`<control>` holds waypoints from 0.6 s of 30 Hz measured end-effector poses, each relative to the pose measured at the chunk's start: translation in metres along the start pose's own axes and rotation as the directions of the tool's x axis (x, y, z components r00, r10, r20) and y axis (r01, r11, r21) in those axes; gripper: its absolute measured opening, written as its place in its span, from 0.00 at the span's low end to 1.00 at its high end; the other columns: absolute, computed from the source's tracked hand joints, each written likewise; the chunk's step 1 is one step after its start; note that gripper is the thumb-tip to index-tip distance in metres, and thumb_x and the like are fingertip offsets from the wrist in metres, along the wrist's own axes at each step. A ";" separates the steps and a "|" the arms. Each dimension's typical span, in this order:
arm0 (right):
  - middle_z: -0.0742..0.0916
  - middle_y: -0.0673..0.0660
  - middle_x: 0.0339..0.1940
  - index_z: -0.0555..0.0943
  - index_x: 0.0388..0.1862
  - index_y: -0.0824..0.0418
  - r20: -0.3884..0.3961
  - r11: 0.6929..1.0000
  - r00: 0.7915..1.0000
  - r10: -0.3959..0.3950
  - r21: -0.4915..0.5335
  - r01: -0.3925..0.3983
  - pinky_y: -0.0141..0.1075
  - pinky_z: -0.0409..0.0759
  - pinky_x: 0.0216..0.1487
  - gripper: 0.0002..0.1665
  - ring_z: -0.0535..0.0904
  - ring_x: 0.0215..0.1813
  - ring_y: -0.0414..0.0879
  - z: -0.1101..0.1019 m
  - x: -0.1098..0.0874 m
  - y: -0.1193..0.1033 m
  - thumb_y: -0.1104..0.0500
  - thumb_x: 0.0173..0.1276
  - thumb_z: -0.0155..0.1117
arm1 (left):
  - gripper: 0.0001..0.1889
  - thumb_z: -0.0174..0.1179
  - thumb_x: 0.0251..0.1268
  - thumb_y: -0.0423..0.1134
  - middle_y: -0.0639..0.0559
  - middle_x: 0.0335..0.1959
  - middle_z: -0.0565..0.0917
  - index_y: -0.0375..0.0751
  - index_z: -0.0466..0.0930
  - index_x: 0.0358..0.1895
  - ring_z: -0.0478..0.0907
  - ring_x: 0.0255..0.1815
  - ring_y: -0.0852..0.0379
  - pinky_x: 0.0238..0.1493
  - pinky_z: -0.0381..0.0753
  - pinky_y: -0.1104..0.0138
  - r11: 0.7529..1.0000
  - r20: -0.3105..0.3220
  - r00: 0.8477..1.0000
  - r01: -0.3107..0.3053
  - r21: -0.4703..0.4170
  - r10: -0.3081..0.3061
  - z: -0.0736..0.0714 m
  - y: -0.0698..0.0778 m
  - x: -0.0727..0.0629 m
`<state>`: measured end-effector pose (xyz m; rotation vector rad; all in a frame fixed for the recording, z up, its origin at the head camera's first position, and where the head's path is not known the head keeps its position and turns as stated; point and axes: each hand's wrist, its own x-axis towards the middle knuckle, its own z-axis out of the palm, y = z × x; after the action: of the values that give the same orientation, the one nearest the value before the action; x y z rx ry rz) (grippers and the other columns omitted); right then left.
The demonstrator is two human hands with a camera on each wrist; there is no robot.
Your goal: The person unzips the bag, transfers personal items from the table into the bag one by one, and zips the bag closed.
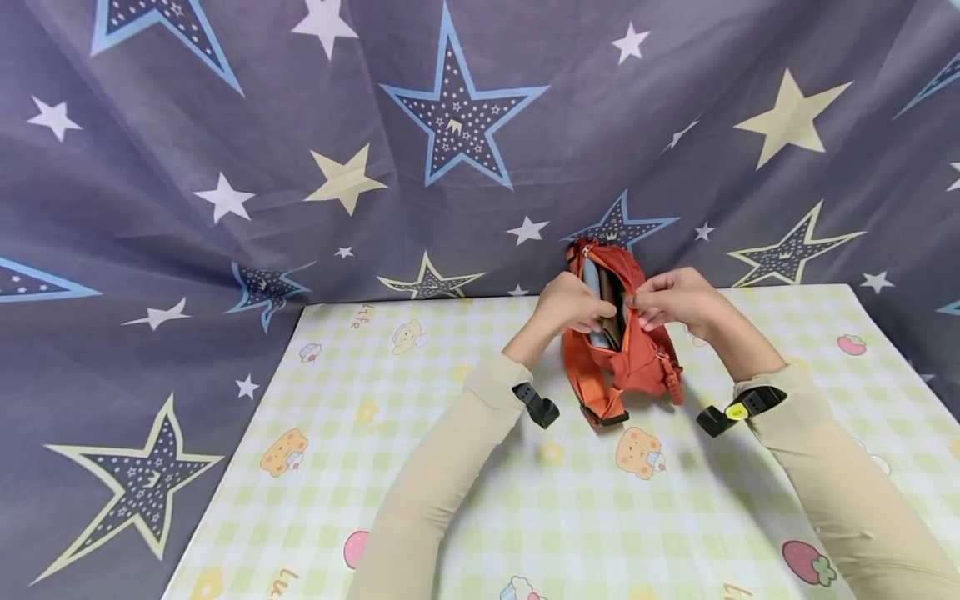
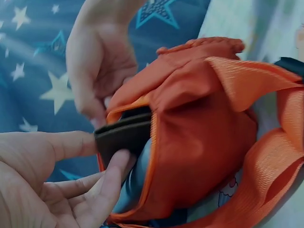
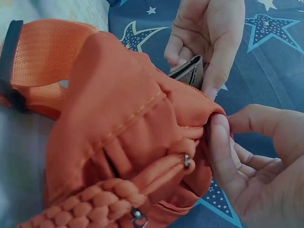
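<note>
An orange-red waist bag stands at the back of the table with its zipped mouth spread. My left hand pinches a dark brown wallet between thumb and fingers at the bag's mouth. In the left wrist view the wallet sits partly inside, its outer end sticking out past the zip. Beside it in the bag lies a light blue item, mostly hidden. On the other side my right hand pinches the edge of the bag's opening between thumb and forefinger.
An orange strap with a black buckle hangs from the bag onto the checked tablecloth. A braided orange cord is fixed to the bag. Behind the table hangs a star-patterned curtain.
</note>
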<state>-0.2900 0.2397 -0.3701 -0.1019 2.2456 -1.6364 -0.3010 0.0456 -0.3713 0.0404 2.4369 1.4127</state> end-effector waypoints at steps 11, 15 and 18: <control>0.86 0.47 0.22 0.82 0.47 0.74 -0.002 0.998 0.999 0.034 -0.052 -0.034 0.33 0.88 0.35 0.15 0.84 0.25 0.38 0.004 0.005 0.002 0.61 0.74 0.63 | 0.11 0.74 0.55 0.26 0.42 0.30 0.89 0.33 0.79 0.32 0.81 0.16 0.59 0.20 0.82 0.72 0.937 0.078 0.984 0.174 -0.304 -0.157 -0.003 -0.003 0.019; 0.85 0.47 0.21 0.81 0.47 0.74 -0.044 0.992 0.998 0.040 -0.122 -0.046 0.36 0.89 0.35 0.18 0.84 0.25 0.39 0.009 0.007 -0.001 0.57 0.74 0.65 | 0.10 0.73 0.56 0.25 0.48 0.20 0.83 0.33 0.78 0.32 0.80 0.15 0.60 0.20 0.81 0.73 0.922 0.102 0.982 0.186 -0.338 -0.161 -0.003 -0.004 0.021; 0.85 0.47 0.21 0.80 0.49 0.77 -0.073 0.989 0.997 0.029 -0.140 -0.039 0.37 0.89 0.36 0.18 0.84 0.24 0.38 0.011 0.007 -0.003 0.59 0.74 0.63 | 0.10 0.73 0.56 0.24 0.49 0.18 0.82 0.33 0.78 0.32 0.80 0.15 0.60 0.20 0.81 0.73 0.915 0.109 0.981 0.191 -0.357 -0.162 -0.003 -0.003 0.021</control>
<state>-0.2932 0.2263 -0.3716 -0.0417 2.4018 -1.4836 -0.3217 0.0452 -0.3781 -0.2033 2.0207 1.7187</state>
